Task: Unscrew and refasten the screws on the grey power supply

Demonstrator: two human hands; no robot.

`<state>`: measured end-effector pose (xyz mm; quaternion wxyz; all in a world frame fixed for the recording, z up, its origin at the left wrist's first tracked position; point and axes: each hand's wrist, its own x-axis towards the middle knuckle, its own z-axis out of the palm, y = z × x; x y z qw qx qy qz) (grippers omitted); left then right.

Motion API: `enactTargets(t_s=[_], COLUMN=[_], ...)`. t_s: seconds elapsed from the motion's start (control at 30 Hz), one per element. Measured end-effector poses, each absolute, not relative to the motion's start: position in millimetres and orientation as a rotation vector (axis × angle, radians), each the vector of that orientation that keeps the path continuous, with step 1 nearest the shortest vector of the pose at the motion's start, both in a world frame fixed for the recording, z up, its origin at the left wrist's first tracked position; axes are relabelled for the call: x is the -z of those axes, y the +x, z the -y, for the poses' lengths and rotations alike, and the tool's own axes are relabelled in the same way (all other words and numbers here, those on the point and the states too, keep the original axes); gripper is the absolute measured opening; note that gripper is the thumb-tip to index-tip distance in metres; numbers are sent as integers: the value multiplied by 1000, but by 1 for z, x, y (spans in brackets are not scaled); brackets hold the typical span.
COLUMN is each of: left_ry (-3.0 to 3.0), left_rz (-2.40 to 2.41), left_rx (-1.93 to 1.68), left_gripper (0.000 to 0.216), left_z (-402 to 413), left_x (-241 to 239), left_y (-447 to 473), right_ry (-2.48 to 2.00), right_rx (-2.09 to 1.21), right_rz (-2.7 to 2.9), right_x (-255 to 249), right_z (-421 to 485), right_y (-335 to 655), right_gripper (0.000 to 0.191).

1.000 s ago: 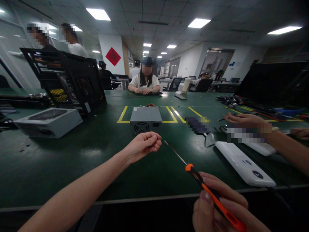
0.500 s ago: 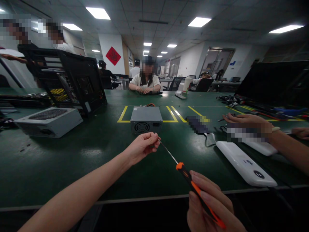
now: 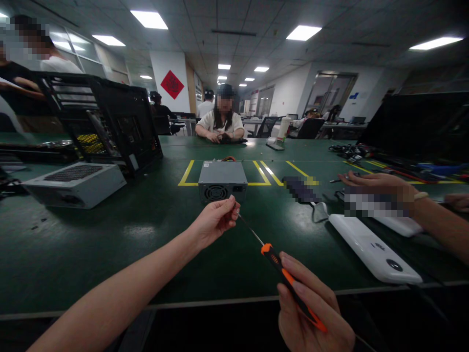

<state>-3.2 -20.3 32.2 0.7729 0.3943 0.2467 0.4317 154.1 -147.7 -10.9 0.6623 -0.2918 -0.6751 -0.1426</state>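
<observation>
My right hand (image 3: 311,303) grips the black and orange handle of a screwdriver (image 3: 277,265), whose thin metal shaft slants up and left. At the shaft's far end, the fingers of my left hand (image 3: 220,217) are pinched together by the tip. A tiny shiny bit shows at those fingers, too small to name. Just behind my left hand stands a grey computer power supply (image 3: 223,176), its fan grille and socket facing me. My left hand overlaps its lower edge in the picture; whether they touch, I cannot tell.
A second power supply (image 3: 75,185) and a black computer case (image 3: 135,122) stand at left on the green table (image 3: 154,264). To the right lie a white device (image 3: 373,247), a blurred dark phone-like object (image 3: 301,189) and another person's hand (image 3: 381,185). Someone sits opposite (image 3: 223,122).
My right hand and the screwdriver have shifted slightly left and up. My left fingers have moved a little left, still at the tip. People at the far left have moved.
</observation>
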Motion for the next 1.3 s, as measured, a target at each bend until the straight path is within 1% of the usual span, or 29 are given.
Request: enactTargets(t_s=[0.33,0.7,1.1,1.3], left_ry=[930,981,901,877], left_rz=[-605,-657,-682,-700], left_rx=[-909,-928,-933,-938], left_gripper=[32,34,33,31], left_z=[20,17,17,17], left_x=[-29,-26,-27,-28], left_y=[-2,-2,0,0], right_ry=[-709,-721,-713,-703], right_rx=[371,395,445,522], right_rz=[1558,1576,1636,1686], right_x=[8,9,10,10], right_z=[147,144,140,141], right_y=[151,150,147,143], right_gripper=[29,33,28,33])
